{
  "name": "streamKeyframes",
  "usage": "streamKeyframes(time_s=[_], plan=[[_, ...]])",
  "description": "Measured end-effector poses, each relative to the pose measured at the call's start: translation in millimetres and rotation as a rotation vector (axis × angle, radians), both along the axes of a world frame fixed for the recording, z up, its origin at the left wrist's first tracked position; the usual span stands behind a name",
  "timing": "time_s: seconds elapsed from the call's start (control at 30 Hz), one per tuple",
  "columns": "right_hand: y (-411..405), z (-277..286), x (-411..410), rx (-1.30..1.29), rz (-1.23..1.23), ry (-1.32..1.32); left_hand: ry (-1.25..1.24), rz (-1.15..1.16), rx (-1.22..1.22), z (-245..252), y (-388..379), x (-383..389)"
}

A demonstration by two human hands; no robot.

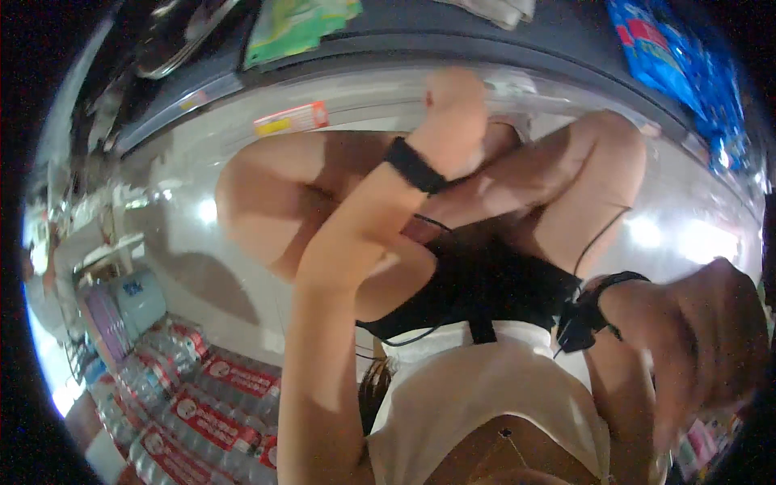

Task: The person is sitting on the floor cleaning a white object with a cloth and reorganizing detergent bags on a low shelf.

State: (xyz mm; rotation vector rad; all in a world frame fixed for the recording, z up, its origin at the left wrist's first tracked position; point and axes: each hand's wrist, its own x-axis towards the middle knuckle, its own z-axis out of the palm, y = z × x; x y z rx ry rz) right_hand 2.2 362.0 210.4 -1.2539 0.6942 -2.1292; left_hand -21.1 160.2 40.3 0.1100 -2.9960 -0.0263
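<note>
My left hand [458, 115], with a black band at the wrist, reaches over my crossed legs to the front edge of a shelf [388, 82]. It is blurred and its fingers are hard to make out, so whether it holds anything cannot be told. My right hand [697, 333] is raised at the far right, close to the camera and strongly blurred, also with a black wristband. A black device [576, 324] with a thin cable hangs beside that wrist. No object is plainly seen in the right hand.
Green packets [297, 30] and blue packets [661, 60] lie on the dark shelf. A price label [291, 119] is on its front edge. Shrink-wrapped bottle packs [212, 418] stand at the lower left beside a light blue container [142, 300]. Pale floor surrounds my legs.
</note>
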Motion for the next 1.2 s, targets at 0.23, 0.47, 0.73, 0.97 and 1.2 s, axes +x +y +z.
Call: streamKeyframes(time_s=[0.23,0.47,0.73,0.97,1.2], plan=[[31.8,11.8,18.6,-0.037,-0.078,0.090,-0.351,0.187,0.011,13.4,-4.2,-22.0],[33.1,3.3,16.5,0.044,-0.106,0.115,-0.502,0.168,-0.044,11.3,1.6,-25.8],[29.5,-11.0,3.7,0.123,-0.099,0.140,-0.644,0.203,-0.053,20.1,2.3,-26.4],[25.6,-15.7,2.3,0.146,-0.102,0.150,-0.446,0.118,-0.137,-10.4,-12.0,-25.0],[28.8,-17.9,0.0,0.153,-0.103,0.153,-0.380,0.064,-0.154,-17.3,-8.0,-19.7]])
